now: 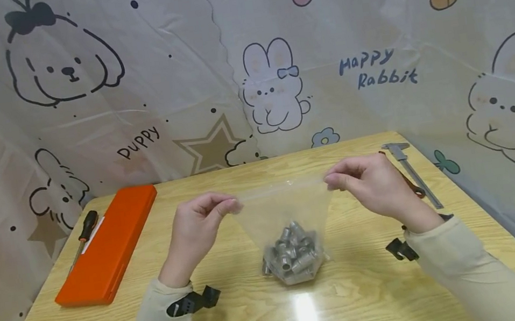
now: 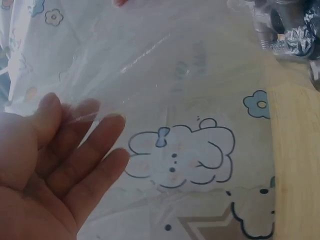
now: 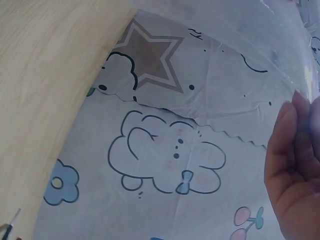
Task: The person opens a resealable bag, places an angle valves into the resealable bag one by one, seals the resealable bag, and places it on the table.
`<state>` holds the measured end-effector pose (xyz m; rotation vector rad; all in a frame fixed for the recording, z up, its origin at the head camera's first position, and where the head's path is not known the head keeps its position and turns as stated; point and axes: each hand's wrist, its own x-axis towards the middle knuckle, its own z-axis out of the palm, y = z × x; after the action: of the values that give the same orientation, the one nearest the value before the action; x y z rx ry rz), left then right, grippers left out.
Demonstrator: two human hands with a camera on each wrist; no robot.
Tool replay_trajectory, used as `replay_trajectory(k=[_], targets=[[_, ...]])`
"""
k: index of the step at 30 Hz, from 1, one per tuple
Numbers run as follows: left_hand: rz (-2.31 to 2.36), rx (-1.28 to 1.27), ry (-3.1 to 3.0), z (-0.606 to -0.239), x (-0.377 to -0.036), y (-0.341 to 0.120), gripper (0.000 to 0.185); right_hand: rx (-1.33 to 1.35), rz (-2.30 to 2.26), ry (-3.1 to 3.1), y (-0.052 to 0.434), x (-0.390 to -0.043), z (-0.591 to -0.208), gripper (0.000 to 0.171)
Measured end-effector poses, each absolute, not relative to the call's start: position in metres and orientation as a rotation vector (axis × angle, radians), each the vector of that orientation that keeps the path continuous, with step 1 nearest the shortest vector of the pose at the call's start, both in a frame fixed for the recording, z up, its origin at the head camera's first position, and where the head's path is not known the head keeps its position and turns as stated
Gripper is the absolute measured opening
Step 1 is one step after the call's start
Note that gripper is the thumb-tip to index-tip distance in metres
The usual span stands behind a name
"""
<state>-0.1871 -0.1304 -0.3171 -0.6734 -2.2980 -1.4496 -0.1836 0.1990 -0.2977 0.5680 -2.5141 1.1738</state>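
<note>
A clear plastic bag (image 1: 283, 206) is stretched between my two hands, its top edge pulled out wide. Several grey metal sockets or tube-like fittings (image 1: 294, 253) lie heaped in its bottom, close to the tabletop. My left hand (image 1: 197, 225) pinches the bag's upper left corner between thumb and finger; the left wrist view shows the thin film at those fingertips (image 2: 50, 102). At the upper right corner, my right hand (image 1: 375, 185) pinches the film the same way. Only part of the right hand (image 3: 295, 165) appears in the right wrist view.
On the wooden table (image 1: 239, 315), an orange case (image 1: 107, 245) lies at the left with a screwdriver (image 1: 85, 232) beside it. A caliper (image 1: 413, 172) lies at the far right, near a reddish tool (image 1: 418, 191) partly behind my right hand. A printed cloth (image 1: 175, 57) hangs behind.
</note>
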Motion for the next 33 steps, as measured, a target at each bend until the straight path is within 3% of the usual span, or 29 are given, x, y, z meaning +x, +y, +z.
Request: replay_trajectory(k=[10, 26, 33], targets=[[-1.198, -0.709, -2.228, -0.307, -0.176, -0.125, 0.004, 0.672, 0.915, -2.314, 0.197, -0.171, -0.295, 0.01], [-1.139, -0.902, -2.111, -0.313, -0.177, -0.115, 0.006, 0.671, 0.924, -2.236, 0.202, -0.156, -0.287, 0.014], [-1.017, -0.96, -1.938, -0.294, -0.162, -0.118, 0.005, 0.725, 0.891, -2.076, 0.197, -0.149, -0.271, 0.015]])
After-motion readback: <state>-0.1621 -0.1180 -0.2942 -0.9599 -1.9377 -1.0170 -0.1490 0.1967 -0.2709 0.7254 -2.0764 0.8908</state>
